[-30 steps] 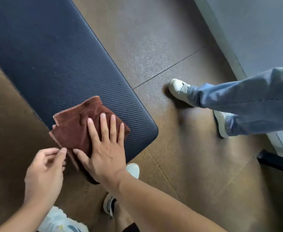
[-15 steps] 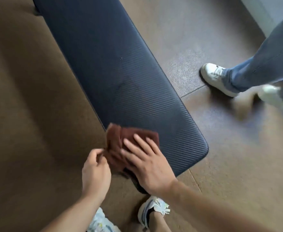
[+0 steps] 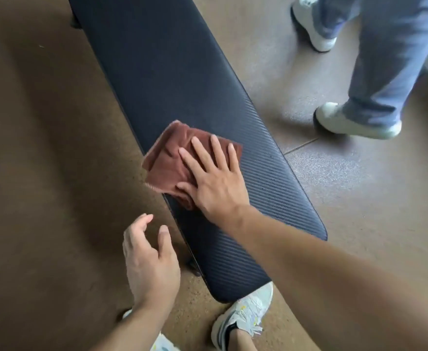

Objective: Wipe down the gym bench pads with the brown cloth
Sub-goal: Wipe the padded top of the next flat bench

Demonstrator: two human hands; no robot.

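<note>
Bench pad (image 3: 172,79): long, dark, ribbed surface; runs from the upper left to a rounded end at the lower right, above a brown speckled floor (image 3: 43,173).
Brown cloth (image 3: 172,158): folded, lying on the pad at its left edge, roughly midway along the visible length; one corner overhangs that edge.
Right hand (image 3: 215,181): flat on the cloth, palm down; fingers straight and spread, pressing the cloth onto the pad; thumb at the cloth's near side.
Left hand (image 3: 149,259): beside the pad's left edge, nearer the camera than the cloth; fingers loosely curled, holding nothing, apart from cloth and pad.
White trainer (image 3: 243,315): on the wearer's foot, just under the pad's rounded end.
Second person (image 3: 390,59): blue jeans, two white shoes (image 3: 355,121); standing on the floor to the right of the pad, well apart from it.
</note>
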